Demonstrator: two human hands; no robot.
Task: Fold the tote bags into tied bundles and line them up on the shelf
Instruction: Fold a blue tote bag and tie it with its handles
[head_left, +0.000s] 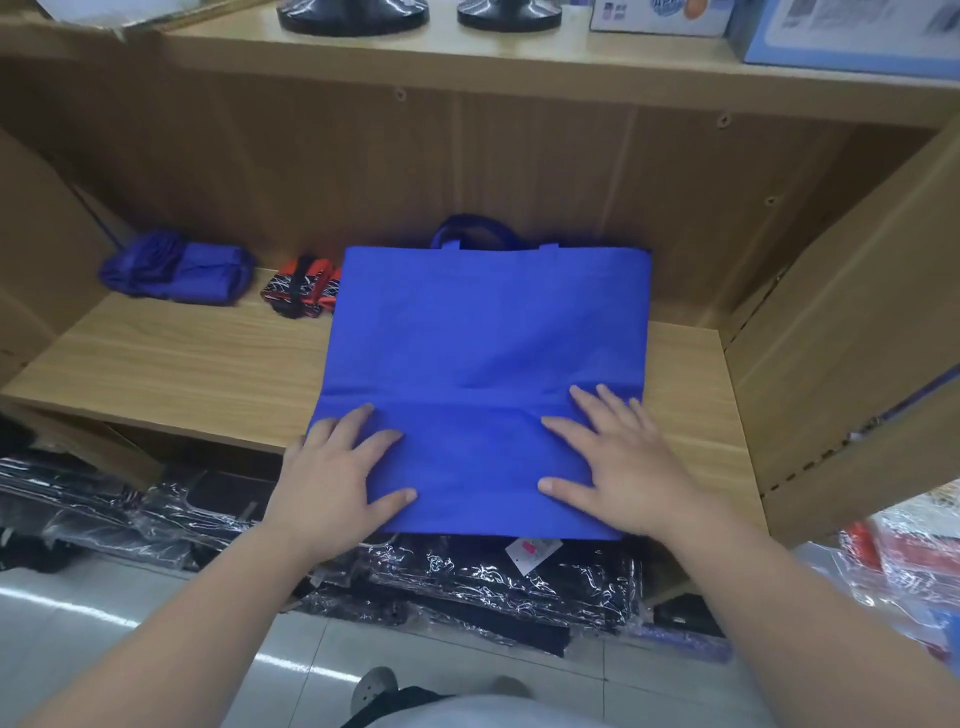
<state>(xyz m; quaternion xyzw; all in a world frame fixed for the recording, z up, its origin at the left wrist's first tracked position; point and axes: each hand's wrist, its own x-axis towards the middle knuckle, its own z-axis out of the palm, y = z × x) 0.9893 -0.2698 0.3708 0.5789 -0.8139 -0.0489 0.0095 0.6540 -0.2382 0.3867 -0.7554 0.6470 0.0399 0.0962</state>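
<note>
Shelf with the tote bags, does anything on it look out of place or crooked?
Only slightly: the flat blue bag hangs past the front edge of the shelf, its near end pressed by the left hand and right hand. The blue bundle and red-and-black bundle sit side by side at the back left.

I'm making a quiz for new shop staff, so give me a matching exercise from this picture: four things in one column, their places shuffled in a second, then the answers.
Things:
1. flat blue tote bag
2. blue bundle
3. red and black bundle
4. plastic-wrapped dark packs

Places:
A. below the shelf
B. far left on the shelf
C. pressed under the left hand and right hand
D. just left of the flat bag

Pairs: 1-C, 2-B, 3-D, 4-A.
</note>
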